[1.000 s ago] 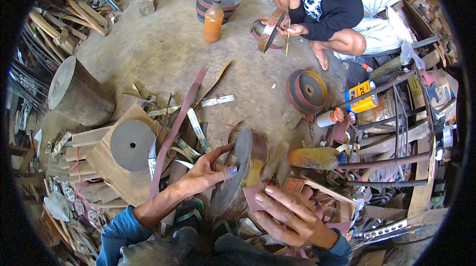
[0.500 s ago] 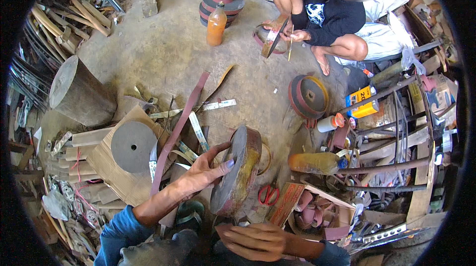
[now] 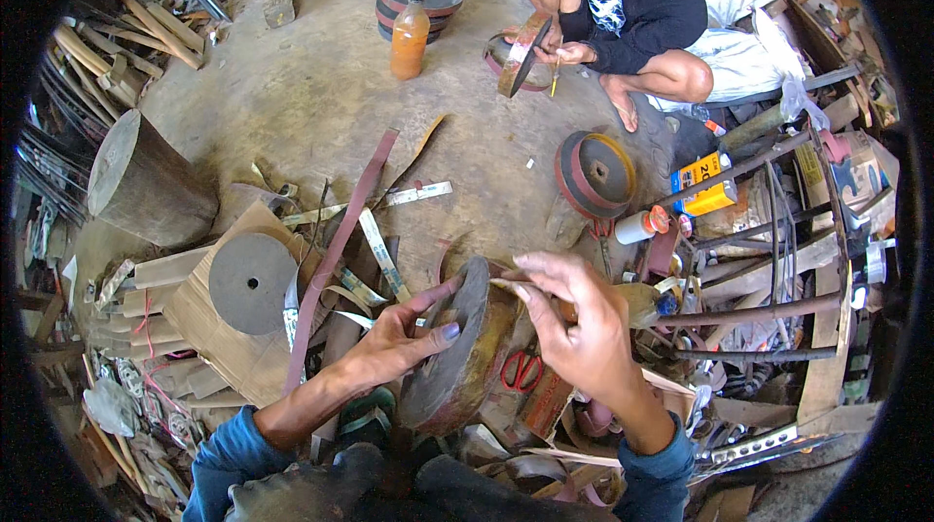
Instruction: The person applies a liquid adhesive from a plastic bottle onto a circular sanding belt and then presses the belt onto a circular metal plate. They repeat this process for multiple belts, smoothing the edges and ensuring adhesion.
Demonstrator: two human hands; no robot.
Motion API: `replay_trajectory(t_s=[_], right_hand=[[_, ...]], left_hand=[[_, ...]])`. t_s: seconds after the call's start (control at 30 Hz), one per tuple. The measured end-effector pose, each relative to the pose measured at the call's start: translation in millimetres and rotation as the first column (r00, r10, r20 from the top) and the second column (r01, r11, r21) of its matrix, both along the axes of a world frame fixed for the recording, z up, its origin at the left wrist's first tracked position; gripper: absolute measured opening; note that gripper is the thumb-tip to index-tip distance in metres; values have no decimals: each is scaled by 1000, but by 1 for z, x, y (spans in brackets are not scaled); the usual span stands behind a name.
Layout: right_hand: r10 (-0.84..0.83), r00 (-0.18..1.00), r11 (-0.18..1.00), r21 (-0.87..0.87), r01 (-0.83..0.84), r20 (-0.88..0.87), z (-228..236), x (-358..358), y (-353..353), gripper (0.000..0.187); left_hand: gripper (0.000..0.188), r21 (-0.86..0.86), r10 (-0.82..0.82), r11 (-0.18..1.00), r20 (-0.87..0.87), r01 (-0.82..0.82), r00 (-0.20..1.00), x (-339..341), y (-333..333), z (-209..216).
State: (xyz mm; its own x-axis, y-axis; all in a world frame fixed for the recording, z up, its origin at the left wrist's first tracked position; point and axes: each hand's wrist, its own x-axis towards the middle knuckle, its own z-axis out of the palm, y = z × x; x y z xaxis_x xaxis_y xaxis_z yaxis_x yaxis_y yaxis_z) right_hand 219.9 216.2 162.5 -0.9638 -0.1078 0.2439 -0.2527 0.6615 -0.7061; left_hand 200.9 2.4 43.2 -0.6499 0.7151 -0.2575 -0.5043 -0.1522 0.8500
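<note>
A thick grey wheel (image 3: pixel 443 366), its rim stained yellow and reddish brown, stands tilted on edge in front of me. My left hand (image 3: pixel 404 339) grips it from the left side, with the thumb on the flat face. At the wheel's upper rim, my right hand (image 3: pixel 582 320) is pinched, thumb and forefinger together; what lies between them is too small to make out. Red-handled scissors (image 3: pixel 521 371) lie below that hand. Left of the wheel runs a long reddish-brown abrasive strip (image 3: pixel 342 254), among white printed strips (image 3: pixel 383 252).
Another grey wheel (image 3: pixel 251 284) lies on cardboard (image 3: pixel 195 303) at left. Wheels with abrasive bands (image 3: pixel 595 177), an orange-filled bottle (image 3: pixel 410 40) and a wooden stump (image 3: pixel 151 181) stand on the floor. A co-worker (image 3: pixel 632 26) squats at far right holding a banded wheel. A metal rack (image 3: pixel 759 318) lines the right side.
My right hand has risen from low by my lap to the wheel's upper rim. The left hand keeps its grip, and the wheel has shifted slightly. The co-worker's wheel has turned.
</note>
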Motion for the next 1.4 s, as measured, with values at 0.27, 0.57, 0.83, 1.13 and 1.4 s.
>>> replay_trajectory(t_s=[0.27, 0.57, 0.83, 1.13, 1.4], right_hand=[[306, 916, 924, 314, -220, -259, 11, 39, -13, 40], [360, 885, 869, 450, -204, -294, 16, 48, -4, 31], [625, 735, 603, 761, -240, -263, -3, 96, -14, 27], [798, 581, 497, 721, -483, -161, -45, 102, -32, 33], [-160, 984, 980, -107, 168, 80, 11, 31, 7, 12]], left_hand=[[77, -65, 64, 996, -40, -66, 997, -5, 1, 0], [78, -71, 95, 993, 65, -90, 993, -9, 3, 8], [77, -166, 95, 983, 79, -80, 992, -18, 2, 16], [85, -133, 82, 990, 232, -52, 969, -20, 0, 15], [107, 151, -242, 967, 277, 207, 930, -3, -13, -12]])
